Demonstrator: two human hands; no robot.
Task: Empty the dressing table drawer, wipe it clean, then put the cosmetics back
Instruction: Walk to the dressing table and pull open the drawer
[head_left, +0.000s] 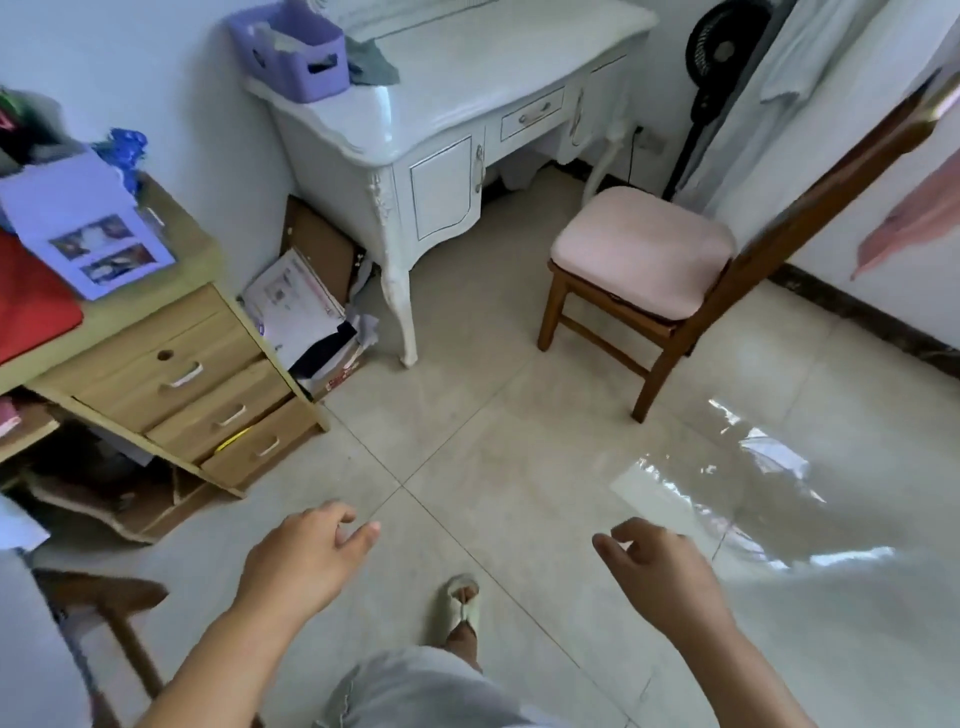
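- While both hands hang in front over the tiled floor (519, 441), neither holds anything.
- left hand (306, 556): palm down, fingers loosely spread and slightly curled, empty.
- right hand (660, 564): fingers curled inward, loosely apart, thumb out, empty.
- dressing table (467, 67): white, against the wall at top centre, well apart from both hands.
- drawer (532, 113): centre front of the dressing table, shut, metal handle on its face. Contents hidden.
- purple basket (291, 47): on the table's left end, something pale inside; can't tell what.
- grey cloth (371, 65): lying on the tabletop just beside the basket, on its right.
- wooden chair (644, 260) with pink cushion: right of the table, standing clear of it.
- wooden desk (171, 374): left side, three shut drawers, papers on top.
- black fan (719, 49): upright in the far corner, right of the table.
- one foot in a pale slipper (462, 603) on the floor between the hands.
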